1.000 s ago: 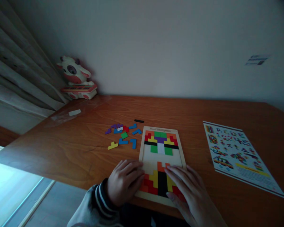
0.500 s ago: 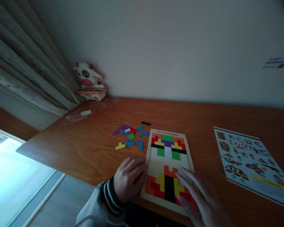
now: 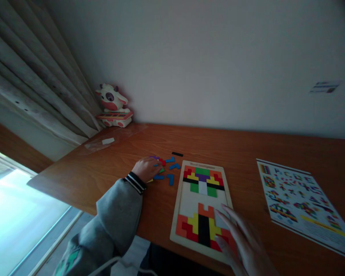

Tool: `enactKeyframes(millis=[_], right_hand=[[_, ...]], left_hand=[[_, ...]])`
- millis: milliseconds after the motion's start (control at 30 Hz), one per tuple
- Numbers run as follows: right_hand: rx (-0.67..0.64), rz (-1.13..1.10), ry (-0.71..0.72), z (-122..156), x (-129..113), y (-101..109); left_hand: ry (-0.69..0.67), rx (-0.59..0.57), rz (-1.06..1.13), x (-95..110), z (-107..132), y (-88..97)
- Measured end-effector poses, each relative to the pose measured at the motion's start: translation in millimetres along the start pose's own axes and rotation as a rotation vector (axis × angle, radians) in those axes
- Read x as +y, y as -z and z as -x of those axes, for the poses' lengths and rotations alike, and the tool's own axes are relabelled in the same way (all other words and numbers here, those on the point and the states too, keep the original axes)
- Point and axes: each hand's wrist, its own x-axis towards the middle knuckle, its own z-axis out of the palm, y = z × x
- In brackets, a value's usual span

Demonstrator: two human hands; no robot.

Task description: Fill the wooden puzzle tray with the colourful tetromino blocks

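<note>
My left hand (image 3: pixel 147 169) reaches over the left part of a cluster of loose coloured puzzle pieces. Its fingertips point down among them, and their grip is hidden. Beside it lie a red piece (image 3: pixel 162 162), blue pieces (image 3: pixel 170 179) and part of a green one. At the lower right of the wooden puzzle board (image 3: pixel 176 207), my right hand (image 3: pixel 244 241) is open, fingers apart, over the frame edge and red pieces. Coloured pieces fill the board's top and bottom; a bare band (image 3: pixel 188 203) crosses its middle. A black strip (image 3: pixel 204 230) stands upright in the lower block.
A printed pattern sheet (image 3: pixel 304 207) lies on the table (image 3: pixel 235 147) to the right. A black bar piece (image 3: pixel 177 154) rests behind the board. At the back left sit a toy cow (image 3: pixel 113 105) and clear plastic wrapping (image 3: pixel 94 146). The table's left edge borders a bright window.
My left hand has left the board's left edge and moved up and left onto the loose pieces, covering several. My right hand stays at the board's lower right. The view has shifted slightly.
</note>
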Motion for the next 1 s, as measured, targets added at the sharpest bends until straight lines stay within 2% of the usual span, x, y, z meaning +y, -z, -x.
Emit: enactKeyframes(millis=[100,233,300,500,667,767,833,900,1000], right_hand=[[-0.015,-0.008,-0.027,2.1,0.4,-0.7],[-0.009,-0.033,-0.031,3.5,1.8,-1.2],[-0.001,-0.034,-0.026,3.3,2.0,-0.8],[-0.014,-0.048,-0.047,4.6,1.6,-0.7],[0.01,-0.112,-0.101,5.7,1.0,-1.1],[0.11,-0.177,-0.193,-5.0,-5.1,3.7],[0.124,-0.248,-0.325,-21.2,-11.5,8.3],[0.039,-0.384,-0.412,-43.5,-17.5,11.9],[-0.083,-0.61,-0.511,-79.2,-20.6,11.7]], left_hand=[[-0.074,0.06,0.111,3.8,1.6,-7.9],[-0.309,0.013,0.283,25.9,5.1,-5.2],[-0.359,0.0,0.313,34.9,5.3,-4.4],[-0.314,-0.005,0.352,39.6,6.2,-8.7],[-0.25,0.019,0.476,45.0,6.1,-7.5],[-0.24,0.101,0.542,61.4,2.1,-3.6],[-0.229,0.216,0.573,79.4,-3.0,-2.1],[-0.201,0.364,0.584,100.9,-9.6,-3.0],[-0.215,0.454,0.595,131.0,-19.4,-8.6]])
